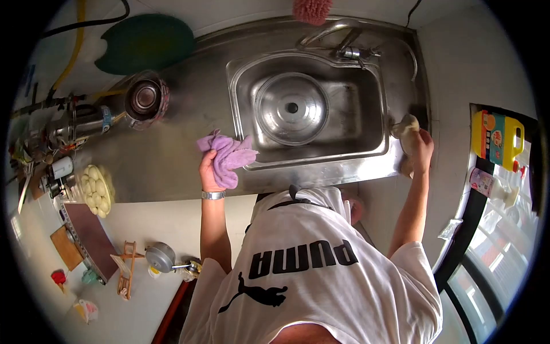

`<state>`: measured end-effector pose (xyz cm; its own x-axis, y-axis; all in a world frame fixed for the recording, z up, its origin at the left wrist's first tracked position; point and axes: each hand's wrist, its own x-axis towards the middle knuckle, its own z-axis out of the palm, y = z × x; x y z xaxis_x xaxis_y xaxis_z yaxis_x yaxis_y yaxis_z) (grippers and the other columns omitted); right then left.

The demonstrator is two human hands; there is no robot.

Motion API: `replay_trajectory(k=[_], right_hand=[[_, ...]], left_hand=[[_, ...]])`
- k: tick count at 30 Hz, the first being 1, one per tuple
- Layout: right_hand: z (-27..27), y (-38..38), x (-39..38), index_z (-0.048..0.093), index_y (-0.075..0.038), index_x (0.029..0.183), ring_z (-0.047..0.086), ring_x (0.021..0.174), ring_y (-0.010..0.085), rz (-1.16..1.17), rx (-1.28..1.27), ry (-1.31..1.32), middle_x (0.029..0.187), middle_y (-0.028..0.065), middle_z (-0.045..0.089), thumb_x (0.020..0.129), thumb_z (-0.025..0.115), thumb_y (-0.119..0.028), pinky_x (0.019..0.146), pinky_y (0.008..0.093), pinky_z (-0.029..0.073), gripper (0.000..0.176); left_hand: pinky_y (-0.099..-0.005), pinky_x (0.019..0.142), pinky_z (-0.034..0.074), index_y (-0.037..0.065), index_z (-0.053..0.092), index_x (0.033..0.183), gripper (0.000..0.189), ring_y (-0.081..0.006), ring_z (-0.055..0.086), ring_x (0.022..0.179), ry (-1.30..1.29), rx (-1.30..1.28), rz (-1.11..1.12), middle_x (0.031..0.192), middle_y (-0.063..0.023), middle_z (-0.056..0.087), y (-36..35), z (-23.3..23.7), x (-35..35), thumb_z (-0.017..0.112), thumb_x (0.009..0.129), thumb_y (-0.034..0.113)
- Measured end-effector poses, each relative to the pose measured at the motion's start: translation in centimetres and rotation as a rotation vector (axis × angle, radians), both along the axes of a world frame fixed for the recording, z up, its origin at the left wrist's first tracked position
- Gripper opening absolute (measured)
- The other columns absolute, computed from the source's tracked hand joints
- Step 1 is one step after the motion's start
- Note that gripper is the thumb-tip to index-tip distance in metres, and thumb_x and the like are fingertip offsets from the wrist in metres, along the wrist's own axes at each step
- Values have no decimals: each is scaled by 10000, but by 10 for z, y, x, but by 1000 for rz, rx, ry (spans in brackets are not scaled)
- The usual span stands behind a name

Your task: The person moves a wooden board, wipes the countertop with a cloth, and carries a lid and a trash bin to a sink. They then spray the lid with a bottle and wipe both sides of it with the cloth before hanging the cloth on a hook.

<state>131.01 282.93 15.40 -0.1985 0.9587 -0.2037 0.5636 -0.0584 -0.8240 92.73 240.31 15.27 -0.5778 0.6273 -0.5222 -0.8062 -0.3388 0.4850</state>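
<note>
My left hand (pixel 209 172), with a metal watch on its wrist, is closed around a bunched purple cloth (pixel 230 156) over the steel counter (pixel 177 166), left of the sink. My right hand (pixel 423 152) grips a crumpled beige cloth (pixel 409 136) at the counter's right end, beside the sink. Part of that cloth hangs below the hand, near the front edge. Between my hands lies the steel sink (pixel 356 123), with a round shiny metal lid or basin (pixel 269 117) in it. A faucet (pixel 350 54) stands behind the sink.
A dark green board (pixel 148 45) leans at the back left, near a stack of bowls (pixel 144 98). A plate of pale round pieces (pixel 95 190) sits at the counter's left end. On the right window ledge stand a yellow jug (pixel 497 141) and a pink-labelled bottle (pixel 482 182).
</note>
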Motion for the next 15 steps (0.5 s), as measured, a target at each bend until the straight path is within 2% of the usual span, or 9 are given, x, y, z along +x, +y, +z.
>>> replay_trajectory(k=[2,3,6,8,10,11,12,13,15], right_hand=[[1,-1,1,575,4,1123,570,1022,323,153,493,-779,1037,178,622,793,642,-313,864,382,450,463],[9,-16,-17,548,-5,1157,565,1020,338,153,695,-740,1055,185,613,770,677,-263,884,392,442,483],[-7,-66,-73,464,-13,1259,536,1082,286,307,-42,-2,1222,187,518,797,704,-204,915,361,433,554],[3,-129,-130,343,-23,1367,537,1076,208,572,-387,177,1243,147,510,822,686,-204,836,316,499,669],[16,-180,-172,215,-24,1425,419,1230,254,836,-625,325,1323,197,432,771,741,-260,927,332,449,872],[0,-205,-182,240,-3,1404,463,1160,198,794,-909,503,1275,148,473,783,734,-251,900,300,454,831],[-18,-217,-190,380,10,1312,504,1034,144,805,-865,507,1140,94,544,797,724,-236,845,272,460,667],[-25,-217,-195,508,-2,1163,535,885,110,780,-723,405,963,32,590,815,709,-210,771,250,465,453],[-67,-226,-193,567,-15,1080,547,808,91,608,-883,434,876,8,616,829,690,-179,724,237,469,324]], left_hand=[[-375,926,459,-49,501,1189,405,-280,575,1060,133,-137,-77,1157,-161,584,17,-1,8,508,850,172],[-368,923,460,-54,509,1181,395,-269,578,1056,271,-279,-142,1155,-156,587,26,-2,13,514,848,158],[-308,828,490,-42,572,1111,320,-188,615,922,382,-490,-432,1012,-106,637,60,10,30,528,863,155],[-290,740,489,-29,587,1072,302,-153,606,844,476,-462,-626,936,-73,639,78,-7,43,541,877,198],[-290,687,475,-19,597,1031,310,-136,588,803,608,-414,-691,880,-62,634,93,-26,59,550,887,251],[-298,680,471,-15,595,1030,329,-135,582,791,661,-433,-730,862,-66,633,100,-26,63,551,890,279],[-320,677,468,-3,591,1015,369,-163,591,798,688,-399,-724,849,-100,631,101,-39,67,538,896,342],[-289,599,425,-2,581,910,378,-112,513,654,821,-459,-767,719,-22,573,107,-23,67,507,914,369],[-356,608,470,36,592,1026,463,-287,616,673,1051,-665,-1101,739,-155,621,106,-15,56,477,894,465]])
